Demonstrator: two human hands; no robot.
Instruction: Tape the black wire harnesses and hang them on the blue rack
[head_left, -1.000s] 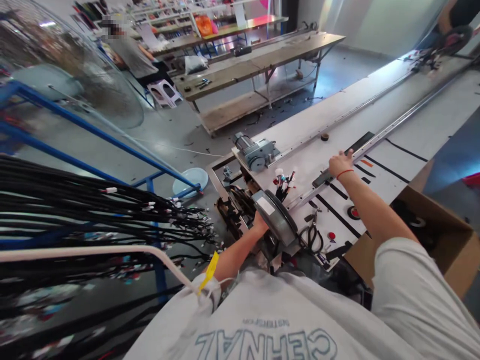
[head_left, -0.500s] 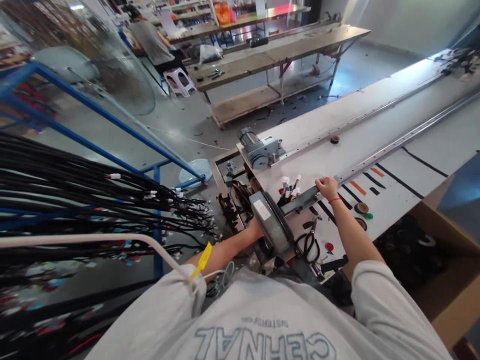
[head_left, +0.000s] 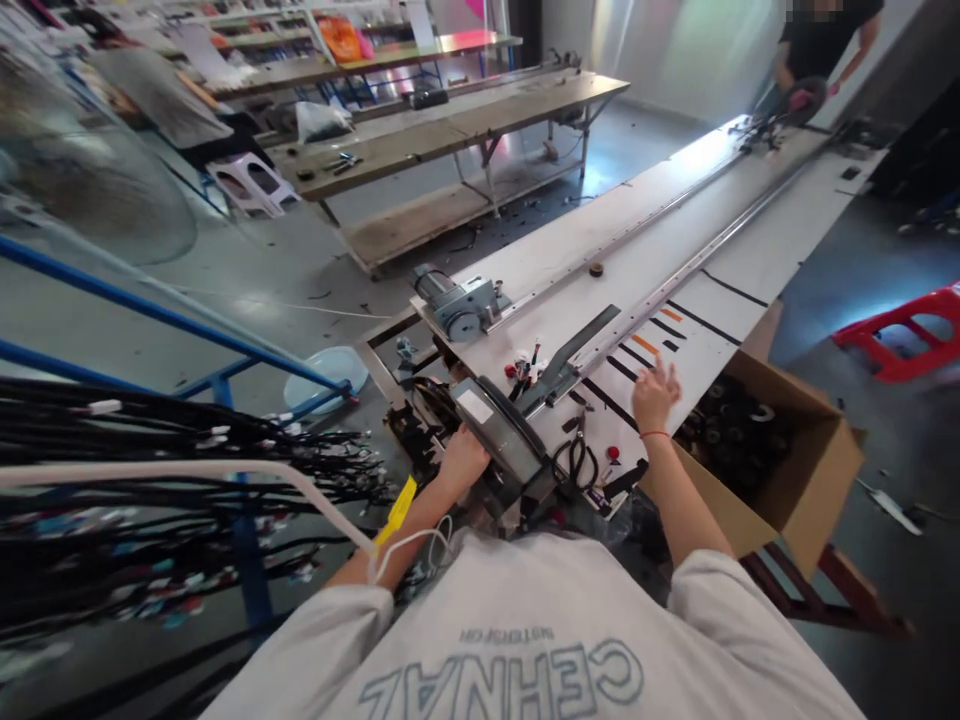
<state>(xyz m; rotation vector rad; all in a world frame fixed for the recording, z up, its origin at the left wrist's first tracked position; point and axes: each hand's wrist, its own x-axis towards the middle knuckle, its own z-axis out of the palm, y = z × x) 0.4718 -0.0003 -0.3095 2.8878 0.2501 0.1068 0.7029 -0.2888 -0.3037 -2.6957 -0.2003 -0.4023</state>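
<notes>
My left hand [head_left: 463, 458] is at the near left side of a grey machine housing [head_left: 499, 430] with a white label. Its fingers are bent in against the housing and mostly hidden, so their grip cannot be told. Over the bench's right edge is my right hand [head_left: 656, 393], open with fingers spread, and I see nothing held in it. Black strips [head_left: 609, 400] and an orange strip [head_left: 643, 345] lie close by. Black-handled scissors [head_left: 576, 462] and a red button [head_left: 613, 453] sit between my hands. A flat metal bar [head_left: 574, 358] runs out from the housing.
The long white bench [head_left: 540, 265] carries two metal rails, a grey motor unit [head_left: 457, 300] and a tape roll [head_left: 596, 270]. An open cardboard box [head_left: 814, 470] stands right. Black cable bundles [head_left: 300, 440] hang left. A person [head_left: 825, 45] is at the bench's far end.
My right hand has let go of the metal bar and moved right and toward me, its fingers now spread. The view has turned right, and more of my left hand shows.
</notes>
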